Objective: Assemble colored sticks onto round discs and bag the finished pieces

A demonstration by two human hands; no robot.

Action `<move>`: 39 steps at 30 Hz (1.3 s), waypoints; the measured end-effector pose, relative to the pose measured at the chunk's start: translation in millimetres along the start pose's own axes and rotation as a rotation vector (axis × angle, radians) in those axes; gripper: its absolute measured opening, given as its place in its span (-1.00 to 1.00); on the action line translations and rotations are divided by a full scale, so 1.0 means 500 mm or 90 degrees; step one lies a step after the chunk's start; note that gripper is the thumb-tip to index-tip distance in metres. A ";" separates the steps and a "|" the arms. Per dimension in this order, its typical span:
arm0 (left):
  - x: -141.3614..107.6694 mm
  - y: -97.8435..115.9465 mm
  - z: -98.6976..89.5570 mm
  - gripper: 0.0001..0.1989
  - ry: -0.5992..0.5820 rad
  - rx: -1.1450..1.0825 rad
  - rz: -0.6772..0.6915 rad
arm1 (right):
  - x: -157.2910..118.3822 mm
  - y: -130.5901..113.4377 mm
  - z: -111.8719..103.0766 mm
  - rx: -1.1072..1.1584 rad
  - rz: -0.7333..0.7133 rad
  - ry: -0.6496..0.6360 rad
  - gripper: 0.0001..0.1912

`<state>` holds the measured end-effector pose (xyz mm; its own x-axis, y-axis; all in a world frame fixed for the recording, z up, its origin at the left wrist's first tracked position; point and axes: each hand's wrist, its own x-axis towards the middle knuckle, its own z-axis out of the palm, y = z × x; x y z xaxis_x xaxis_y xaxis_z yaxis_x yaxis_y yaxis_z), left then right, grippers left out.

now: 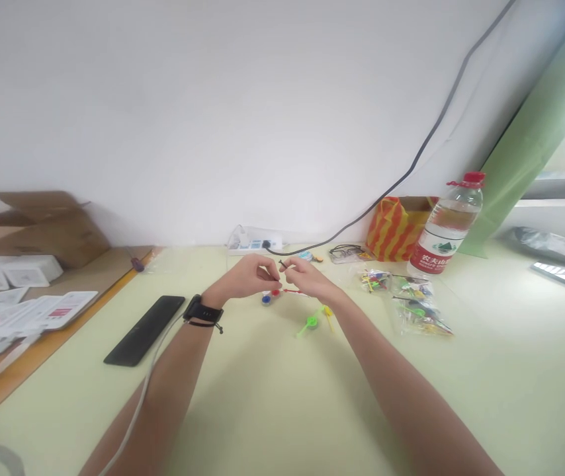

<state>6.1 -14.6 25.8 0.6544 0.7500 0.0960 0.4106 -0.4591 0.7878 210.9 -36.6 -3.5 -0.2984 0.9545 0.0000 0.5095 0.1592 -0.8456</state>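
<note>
My left hand (pixel 243 277), wearing a black wristwatch (pixel 206 312), is closed in a pinch; whatever is between its fingertips is too small to make out. Close by on the right, my right hand (pixel 308 279) pinches a thin dark stick (pixel 283 264) that pokes up past the fingers. Beneath the hands lie a small blue round piece (pixel 266 300), a red piece (pixel 276 292) and a thin red stick (pixel 292 291). Nearer to me on the table are a green plastic piece (pixel 311 322) with a stem and a yellow piece (pixel 329 317), partly behind my right forearm.
Bags of small coloured parts (pixel 419 309), a large water bottle (pixel 444 231) and a striped bag (pixel 394 228) stand right. A power strip (pixel 255 246) lies against the wall. Left are a black phone-like slab (pixel 144 330), white cards (pixel 39 314) and a cardboard box (pixel 59 228). A cable crosses my left forearm.
</note>
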 end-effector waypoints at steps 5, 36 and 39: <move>-0.005 -0.025 -0.011 -0.79 -0.073 0.115 -0.027 | 0.016 0.046 0.006 -0.133 -0.014 -0.064 -0.70; 0.000 -0.091 -0.010 -0.51 -0.113 0.214 -0.107 | -0.017 0.038 -0.058 -0.313 0.024 -0.362 -0.74; 0.000 -0.100 -0.007 -0.42 -0.061 0.239 -0.118 | -0.016 0.039 -0.061 -0.306 0.022 -0.351 -0.80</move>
<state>-16.4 10.0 -11.4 0.5971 0.7963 -0.0968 0.7171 -0.4758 0.5093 247.8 -33.5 -3.6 -0.5736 0.7159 -0.3980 0.7861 0.3446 -0.5131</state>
